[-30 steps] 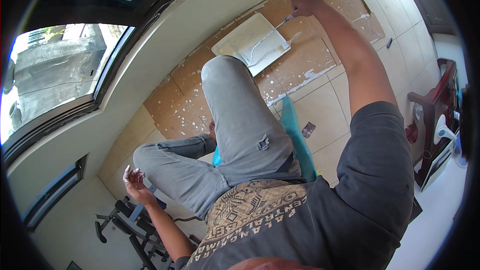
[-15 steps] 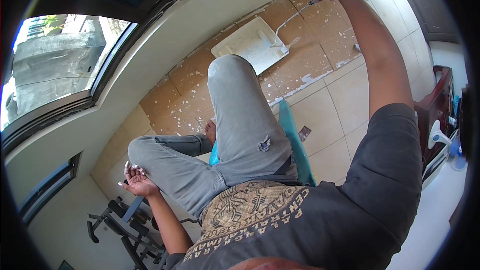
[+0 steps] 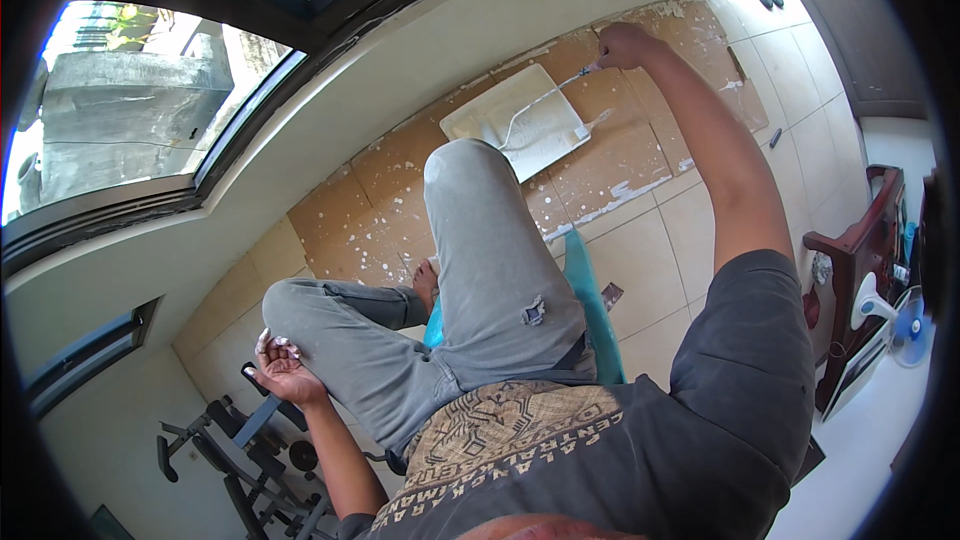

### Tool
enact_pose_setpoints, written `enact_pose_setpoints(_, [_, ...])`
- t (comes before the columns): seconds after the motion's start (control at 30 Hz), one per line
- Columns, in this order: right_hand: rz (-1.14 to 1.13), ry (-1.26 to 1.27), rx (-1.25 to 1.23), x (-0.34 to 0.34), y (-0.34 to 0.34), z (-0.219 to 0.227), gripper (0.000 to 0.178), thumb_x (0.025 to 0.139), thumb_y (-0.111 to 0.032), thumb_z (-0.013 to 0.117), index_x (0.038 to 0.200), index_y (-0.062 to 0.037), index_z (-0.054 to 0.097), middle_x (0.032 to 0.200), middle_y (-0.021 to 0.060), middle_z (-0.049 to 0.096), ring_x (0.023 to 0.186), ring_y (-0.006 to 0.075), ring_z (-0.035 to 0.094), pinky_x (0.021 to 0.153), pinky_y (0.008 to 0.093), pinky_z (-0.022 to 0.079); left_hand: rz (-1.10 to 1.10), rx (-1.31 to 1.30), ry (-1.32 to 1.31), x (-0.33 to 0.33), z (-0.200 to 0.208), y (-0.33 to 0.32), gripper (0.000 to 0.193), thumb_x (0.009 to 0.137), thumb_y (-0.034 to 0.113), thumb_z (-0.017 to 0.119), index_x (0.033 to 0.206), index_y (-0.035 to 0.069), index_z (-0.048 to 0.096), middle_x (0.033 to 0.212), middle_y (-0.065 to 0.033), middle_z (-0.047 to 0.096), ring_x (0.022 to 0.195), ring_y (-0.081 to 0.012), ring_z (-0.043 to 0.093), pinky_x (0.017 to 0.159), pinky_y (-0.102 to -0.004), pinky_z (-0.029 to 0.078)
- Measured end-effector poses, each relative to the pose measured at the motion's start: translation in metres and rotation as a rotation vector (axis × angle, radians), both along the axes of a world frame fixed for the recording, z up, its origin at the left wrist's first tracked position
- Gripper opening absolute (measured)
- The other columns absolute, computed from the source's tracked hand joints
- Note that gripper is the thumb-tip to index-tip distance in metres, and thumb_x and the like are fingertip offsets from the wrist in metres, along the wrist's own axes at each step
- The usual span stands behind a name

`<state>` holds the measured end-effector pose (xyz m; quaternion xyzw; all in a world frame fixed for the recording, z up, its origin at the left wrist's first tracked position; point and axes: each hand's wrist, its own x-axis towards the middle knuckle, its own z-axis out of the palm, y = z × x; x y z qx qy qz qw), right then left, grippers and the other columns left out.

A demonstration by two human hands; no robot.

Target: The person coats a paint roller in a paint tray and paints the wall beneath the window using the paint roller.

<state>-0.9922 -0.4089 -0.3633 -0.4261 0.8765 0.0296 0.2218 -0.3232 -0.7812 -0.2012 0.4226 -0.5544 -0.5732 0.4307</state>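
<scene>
My right hand [image 3: 626,46] is closed on the handle of a paint roller [image 3: 550,93], reaching far forward. Its thin bent wire runs down into a white paint tray [image 3: 468,123]; the roller's head is hard to pick out against the white paint. The tray lies on brown sheeting beyond my right knee. Palm up, my left hand [image 3: 286,370] rests beside my left knee with fingers loosely curled and apart. White paint coats its fingertips, and it holds nothing.
Paint-splashed brown sheeting [image 3: 375,210] covers the floor along the wall below a window [image 3: 130,110]. I sit on a teal seat [image 3: 590,300]. Exercise equipment [image 3: 240,440] stands at lower left. On the right are a dark red wooden bench [image 3: 845,260] and a fan [image 3: 905,328].
My right hand has drawn lower and left in view, and the roller's wire now reaches further left across the tray. My left hand stays palm up by the knee. The view has shifted slightly.
</scene>
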Motion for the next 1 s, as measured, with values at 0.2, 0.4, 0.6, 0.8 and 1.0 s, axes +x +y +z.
enact_pose_setpoints(0.2, [-0.169, -0.077, -0.179, 0.040, 0.087, -0.011, 0.046, 0.084, -0.047, 0.074, 0.075, -0.0018, 0.074, 0.068, 0.0176, 0.066, 0.066, 0.0341, 0.063, 0.066, 0.0443, 0.049, -0.122, -0.101, -0.070, -0.017, 0.008, 0.031, 0.069, 0.101, 0.059, 0.037, 0.120, -0.003, 0.060, 0.098, -0.0102, 0.066, 0.082, -0.0145, 0.060, 0.067, -0.0265, 0.047])
enact_pose_setpoints(0.4, [-0.856, -0.551, -0.078, 0.110, 0.192, 0.017, 0.044, 0.090, -0.045, 0.071, 0.079, -0.0025, 0.076, 0.057, 0.0040, 0.060, 0.052, 0.0110, 0.053, 0.051, 0.0308, 0.044, -0.399, 0.121, 0.051, -0.077, -0.026, 0.009, 0.064, 0.104, 0.055, 0.036, 0.121, -0.001, 0.060, 0.111, -0.0122, 0.065, 0.085, -0.0181, 0.059, 0.073, -0.0314, 0.046])
enact_pose_setpoints(0.6, [-1.146, -0.894, -0.131, 0.203, 0.180, 0.056, 0.050, 0.095, -0.053, 0.061, 0.090, -0.0065, 0.078, 0.062, 0.0034, 0.060, 0.055, 0.0120, 0.050, 0.051, 0.0315, 0.040, -0.839, 0.093, -0.337, -0.163, 0.003, -0.068, 0.047, 0.106, 0.037, 0.041, 0.113, -0.004, 0.062, 0.087, -0.0110, 0.065, 0.077, -0.0162, 0.062, 0.070, -0.0302, 0.050])
enact_pose_setpoints(0.8, [-1.626, -1.580, -0.544, 0.301, 0.186, 0.167, 0.042, 0.103, -0.043, 0.053, 0.106, -0.0036, 0.067, 0.062, -0.0005, 0.051, 0.043, 0.0055, 0.033, 0.042, 0.0212, 0.029, -1.099, 0.013, -0.689, -0.202, -0.020, -0.156, 0.024, 0.101, 0.016, 0.055, 0.109, -0.003, 0.067, 0.088, -0.0084, 0.070, 0.075, -0.0123, 0.065, 0.068, -0.0278, 0.053])
enact_pose_setpoints(1.0, [-1.690, -1.911, -0.855, 0.398, 0.184, 0.296, 0.047, 0.104, -0.046, 0.050, 0.110, -0.0018, 0.065, 0.058, -0.0016, 0.048, 0.039, 0.0031, 0.031, 0.045, 0.0216, 0.033, -1.275, -0.039, -0.610, -0.351, 0.065, -0.152, 0.026, 0.101, 0.019, 0.055, 0.107, -0.003, 0.067, 0.090, -0.0093, 0.071, 0.076, -0.0139, 0.066, 0.070, -0.0297, 0.053])
